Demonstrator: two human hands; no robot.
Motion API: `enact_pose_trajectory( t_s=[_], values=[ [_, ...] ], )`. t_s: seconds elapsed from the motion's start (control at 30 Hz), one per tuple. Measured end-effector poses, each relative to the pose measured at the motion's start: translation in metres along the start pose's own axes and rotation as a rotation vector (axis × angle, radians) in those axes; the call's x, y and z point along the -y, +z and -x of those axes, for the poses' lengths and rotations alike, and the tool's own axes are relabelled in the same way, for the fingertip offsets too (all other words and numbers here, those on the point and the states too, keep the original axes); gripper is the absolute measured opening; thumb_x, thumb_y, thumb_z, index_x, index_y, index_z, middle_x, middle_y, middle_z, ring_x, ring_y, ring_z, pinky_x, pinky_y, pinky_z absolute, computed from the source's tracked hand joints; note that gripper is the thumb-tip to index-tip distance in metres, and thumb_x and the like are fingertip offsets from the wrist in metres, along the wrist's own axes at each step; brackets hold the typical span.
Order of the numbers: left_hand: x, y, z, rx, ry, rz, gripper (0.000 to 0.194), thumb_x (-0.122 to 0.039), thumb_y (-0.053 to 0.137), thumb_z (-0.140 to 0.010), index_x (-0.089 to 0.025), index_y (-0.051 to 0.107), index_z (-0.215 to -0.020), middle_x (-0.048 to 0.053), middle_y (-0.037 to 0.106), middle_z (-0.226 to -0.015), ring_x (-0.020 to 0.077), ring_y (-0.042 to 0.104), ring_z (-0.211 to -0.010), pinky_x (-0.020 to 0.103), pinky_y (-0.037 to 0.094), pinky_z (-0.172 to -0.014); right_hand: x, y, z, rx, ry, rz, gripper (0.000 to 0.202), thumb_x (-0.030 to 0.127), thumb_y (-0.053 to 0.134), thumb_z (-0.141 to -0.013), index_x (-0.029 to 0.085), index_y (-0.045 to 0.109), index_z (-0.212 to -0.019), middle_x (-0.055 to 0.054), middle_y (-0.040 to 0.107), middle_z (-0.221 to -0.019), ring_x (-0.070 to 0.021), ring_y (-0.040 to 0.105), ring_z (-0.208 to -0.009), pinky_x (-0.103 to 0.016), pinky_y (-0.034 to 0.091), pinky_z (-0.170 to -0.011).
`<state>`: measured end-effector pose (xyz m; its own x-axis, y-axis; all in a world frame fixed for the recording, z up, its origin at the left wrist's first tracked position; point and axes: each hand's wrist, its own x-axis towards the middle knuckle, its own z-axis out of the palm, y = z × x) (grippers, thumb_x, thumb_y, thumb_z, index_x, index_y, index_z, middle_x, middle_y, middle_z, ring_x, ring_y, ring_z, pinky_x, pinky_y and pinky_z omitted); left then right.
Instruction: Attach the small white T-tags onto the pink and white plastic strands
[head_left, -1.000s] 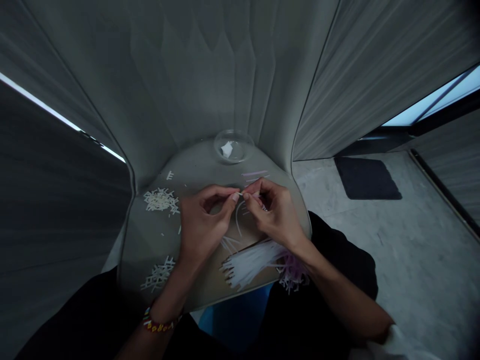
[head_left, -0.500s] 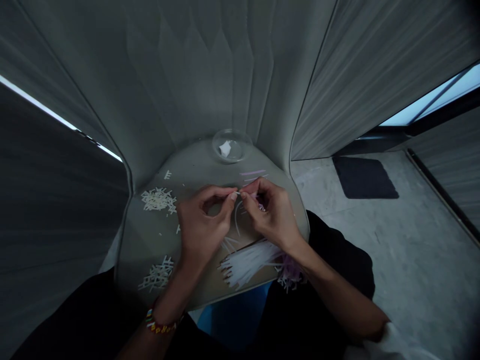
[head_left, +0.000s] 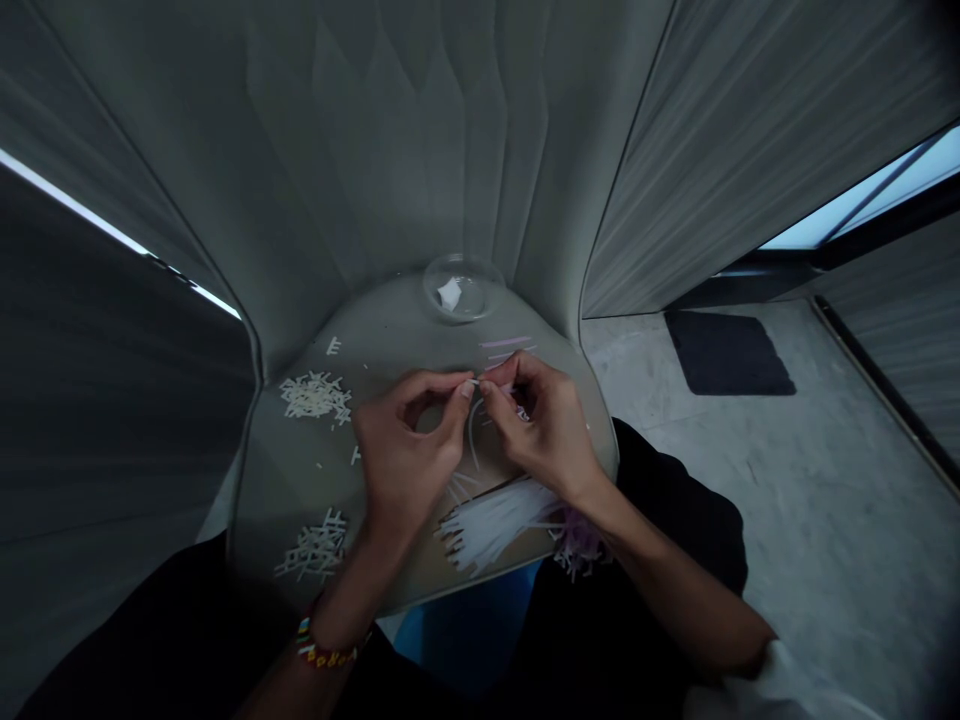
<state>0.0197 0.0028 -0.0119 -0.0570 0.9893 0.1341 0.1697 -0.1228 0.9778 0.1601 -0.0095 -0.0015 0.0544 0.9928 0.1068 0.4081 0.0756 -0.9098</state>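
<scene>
My left hand and my right hand meet fingertip to fingertip over a chair seat. Both are closed in a pinch on a thin white strip, whose tail curves down between them. What exactly sits between the fingertips is too small to make out. Below my right hand lies a bundle of long white strips, with purple strips beside it. A few pale purple strips lie flat beyond that hand. Left of my left hand are a heap of short cream pieces and a second heap of short pale pieces.
A clear round dish holding a white scrap stands at the back of the chair seat. Behind it rises the tall chair back. On the floor to the right lies a dark mat.
Both hands keep their pinch on the strip in nearly the same place. The whole view has shifted very slightly; the heaps and dish look unchanged.
</scene>
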Motion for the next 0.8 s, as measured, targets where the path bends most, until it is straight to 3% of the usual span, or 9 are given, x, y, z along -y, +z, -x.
enact_pose_trajectory(
  t_s=[0.13,0.4,0.8],
  values=[
    [0.002,-0.004,0.0,0.015,0.067,-0.093,0.007,-0.024,0.072,-0.087,-0.023,0.077,-0.092,0.003,0.077,-0.095,0.0199,0.074,-0.089,0.034,0.059,-0.086,0.0,0.0,0.001,0.009,-0.009,0.007,0.016,0.033,0.06,-0.096,0.02,0.063,-0.087,-0.002,0.066,-0.077,-0.0129,0.055,-0.063,-0.027,0.042,-0.06],
    [0.003,-0.005,0.002,0.027,0.051,-0.088,0.007,-0.027,0.071,-0.089,-0.026,0.076,-0.094,0.004,0.077,-0.098,0.0223,0.073,-0.092,0.039,0.06,-0.088,0.002,0.002,0.002,0.008,-0.004,0.032,0.018,0.034,0.058,-0.096,0.021,0.059,-0.084,0.001,0.061,-0.071,-0.0124,0.052,-0.06,-0.027,0.039,-0.057],
    [-0.008,-0.011,-0.005,0.045,0.04,-0.094,0.006,-0.028,0.075,-0.087,-0.028,0.078,-0.091,0.001,0.078,-0.093,0.0209,0.074,-0.085,0.037,0.062,-0.083,0.001,0.0,0.0,0.017,-0.001,-0.051,0.017,0.034,0.062,-0.096,0.019,0.064,-0.088,-0.002,0.066,-0.078,-0.0129,0.053,-0.063,-0.027,0.04,-0.058]
  ],
)
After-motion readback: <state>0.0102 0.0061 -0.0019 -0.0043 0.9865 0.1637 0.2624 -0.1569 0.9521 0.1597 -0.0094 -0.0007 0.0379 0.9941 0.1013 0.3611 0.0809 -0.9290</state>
